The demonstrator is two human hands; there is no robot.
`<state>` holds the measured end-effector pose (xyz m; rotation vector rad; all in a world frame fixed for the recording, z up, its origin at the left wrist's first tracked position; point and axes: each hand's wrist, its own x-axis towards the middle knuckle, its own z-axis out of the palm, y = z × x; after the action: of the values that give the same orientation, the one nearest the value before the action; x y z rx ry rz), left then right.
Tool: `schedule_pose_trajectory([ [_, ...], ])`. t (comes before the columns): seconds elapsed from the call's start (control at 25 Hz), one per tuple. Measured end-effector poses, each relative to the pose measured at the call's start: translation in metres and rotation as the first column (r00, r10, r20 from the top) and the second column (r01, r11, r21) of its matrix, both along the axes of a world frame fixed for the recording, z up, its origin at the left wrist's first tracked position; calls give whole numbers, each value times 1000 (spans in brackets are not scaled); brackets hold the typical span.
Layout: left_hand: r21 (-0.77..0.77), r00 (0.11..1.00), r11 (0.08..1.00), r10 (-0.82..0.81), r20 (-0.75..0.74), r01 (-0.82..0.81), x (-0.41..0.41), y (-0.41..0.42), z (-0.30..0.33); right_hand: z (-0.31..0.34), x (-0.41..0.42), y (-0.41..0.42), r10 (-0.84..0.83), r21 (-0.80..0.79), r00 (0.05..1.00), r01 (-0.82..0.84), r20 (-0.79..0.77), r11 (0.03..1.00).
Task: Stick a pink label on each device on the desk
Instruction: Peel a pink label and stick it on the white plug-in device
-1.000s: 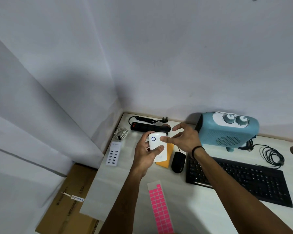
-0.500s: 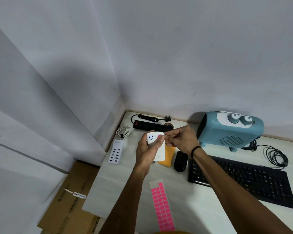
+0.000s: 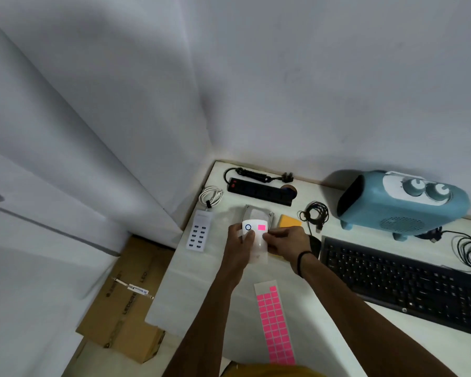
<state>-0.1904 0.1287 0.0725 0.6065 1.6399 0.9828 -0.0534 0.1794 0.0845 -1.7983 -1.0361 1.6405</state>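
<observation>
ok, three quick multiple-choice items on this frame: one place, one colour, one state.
1. Where does the sticker sheet lie?
A. on the keyboard
B. on the desk, near edge, below the hands
C. on the cardboard box

2. Colour of the heater?
A. blue
B. red
C. black

3. The white device is:
A. lying alone by the wall
B. unlabelled
C. held in both hands, pink label on it

Key: 1 B, the sheet lies on the desk; 2 A, its body is blue; 3 C, the left hand and right hand hold it.
</observation>
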Motion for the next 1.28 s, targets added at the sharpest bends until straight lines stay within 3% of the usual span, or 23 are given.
schedule_pose_trajectory([
  [0.12, -23, 991, 998, 59, -121, -62, -21, 1, -15, -24, -26, 0, 18, -71, 1000, -18, -3, 997],
  [0.24, -76, 978, 994, 67, -198, -84, -45, 19, -26, -42, -55, 8, 154, -94, 988, -153, 8, 984],
  [0.56, -267, 960, 960, -153, -235, 87, -94, 83, -55, -82, -100, 64, 318, -117, 947, -311, 43, 943],
  [0.92, -291, 949, 950, -190, -251, 113, -98, 100, -74, -96, -109, 82, 392, -178, 919, -379, 43, 908],
  [1.28, -234, 896, 965, -205, -393, 119, -76, 77, -26, -61, -91, 67, 403, -105, 905, -391, 137, 914],
])
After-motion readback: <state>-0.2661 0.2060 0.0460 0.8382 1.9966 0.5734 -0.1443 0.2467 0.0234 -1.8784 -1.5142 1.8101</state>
